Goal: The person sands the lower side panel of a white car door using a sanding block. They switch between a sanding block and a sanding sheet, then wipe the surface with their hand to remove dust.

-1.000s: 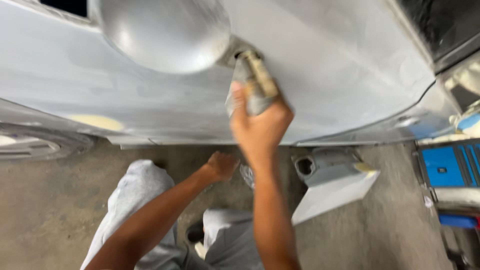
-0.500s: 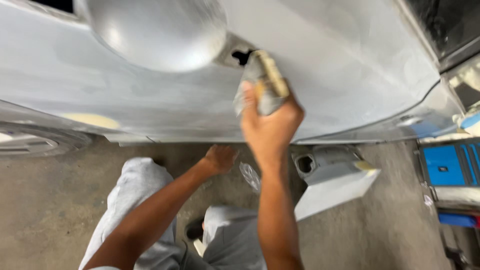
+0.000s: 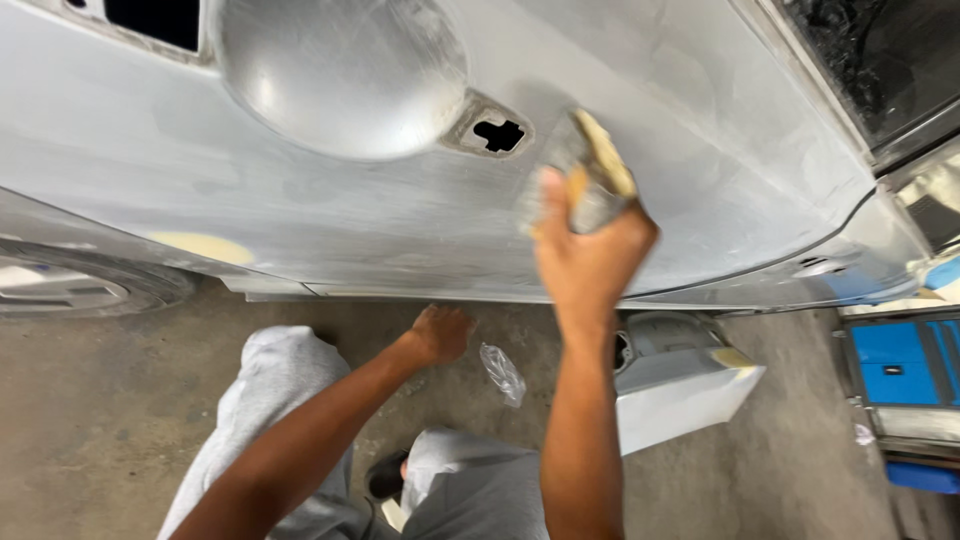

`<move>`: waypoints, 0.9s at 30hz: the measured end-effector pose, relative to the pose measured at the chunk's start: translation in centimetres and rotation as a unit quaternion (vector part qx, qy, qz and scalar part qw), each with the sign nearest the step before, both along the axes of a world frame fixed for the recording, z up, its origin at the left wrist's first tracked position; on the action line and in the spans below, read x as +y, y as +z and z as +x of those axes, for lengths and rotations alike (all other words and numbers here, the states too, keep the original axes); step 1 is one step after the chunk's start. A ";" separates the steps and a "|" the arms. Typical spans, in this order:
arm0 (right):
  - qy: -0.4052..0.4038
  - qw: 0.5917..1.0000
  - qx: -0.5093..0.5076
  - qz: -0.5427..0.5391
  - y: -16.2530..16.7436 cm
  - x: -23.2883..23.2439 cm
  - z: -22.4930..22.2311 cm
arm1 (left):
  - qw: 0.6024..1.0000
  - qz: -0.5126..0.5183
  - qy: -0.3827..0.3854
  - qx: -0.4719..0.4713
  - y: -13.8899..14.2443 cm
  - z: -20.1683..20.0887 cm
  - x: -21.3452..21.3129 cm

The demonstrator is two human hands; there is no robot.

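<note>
Right hand [image 3: 590, 250] is clamped around a sanding block [image 3: 592, 185], pressing it flat against a grey car door panel [image 3: 330, 215]. Its long axis tilts up and slightly leftward, just right of the small handle cutout [image 3: 497, 133] and the round recess [image 3: 340, 75]. Left hand [image 3: 440, 333] sits lower and nearer, loosely curled with nothing in it, close to the panel's bottom edge; I cannot tell if it touches. The panel is matte, scuffed primer with a yellowish filler patch [image 3: 200, 247] far left. Below are grey trousers [image 3: 290, 400], a crumpled clear plastic scrap [image 3: 503, 373], a pale detached car part [image 3: 680, 385] and dusty concrete floor [image 3: 90, 420].
</note>
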State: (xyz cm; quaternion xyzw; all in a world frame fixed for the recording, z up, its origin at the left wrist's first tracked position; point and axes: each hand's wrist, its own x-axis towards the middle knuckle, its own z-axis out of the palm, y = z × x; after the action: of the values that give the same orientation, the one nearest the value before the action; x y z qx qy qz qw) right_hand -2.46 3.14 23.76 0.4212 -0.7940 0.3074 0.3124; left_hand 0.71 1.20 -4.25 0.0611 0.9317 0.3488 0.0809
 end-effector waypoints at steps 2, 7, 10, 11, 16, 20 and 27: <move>-0.086 0.996 -0.029 -0.018 1.0 4.1 -2.5 | 0.999 0.029 0.014 -0.015 -0.1 0.0 -0.4; -0.179 0.927 -0.242 -0.224 2.5 4.2 -2.6 | 1.000 0.005 0.012 0.009 -0.3 0.1 -2.4; -0.040 0.997 0.010 -0.057 -0.2 -0.6 0.6 | 1.000 -0.006 0.010 0.022 -0.1 -0.1 -1.8; -0.028 0.998 0.052 0.003 -1.1 -1.4 1.3 | 1.000 -0.013 -0.010 0.008 0.0 -0.2 -1.4; -0.063 0.997 -0.025 -0.021 -0.3 3.3 -2.0 | 0.999 0.037 0.018 -0.006 0.0 -0.2 -0.6; -0.115 0.956 -0.186 -0.196 2.6 5.6 -4.1 | 0.999 -0.013 0.017 0.026 -0.3 0.1 -2.4; -0.025 0.999 -0.021 -0.040 -2.3 -1.1 1.6 | 1.000 -0.008 0.001 0.018 0.3 0.0 -1.2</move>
State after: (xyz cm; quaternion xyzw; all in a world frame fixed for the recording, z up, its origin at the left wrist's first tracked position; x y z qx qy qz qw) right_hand -0.87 2.03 21.41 0.3820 -0.7977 0.3398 0.3199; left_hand 0.68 0.04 -3.96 0.0655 0.9359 0.3402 0.0638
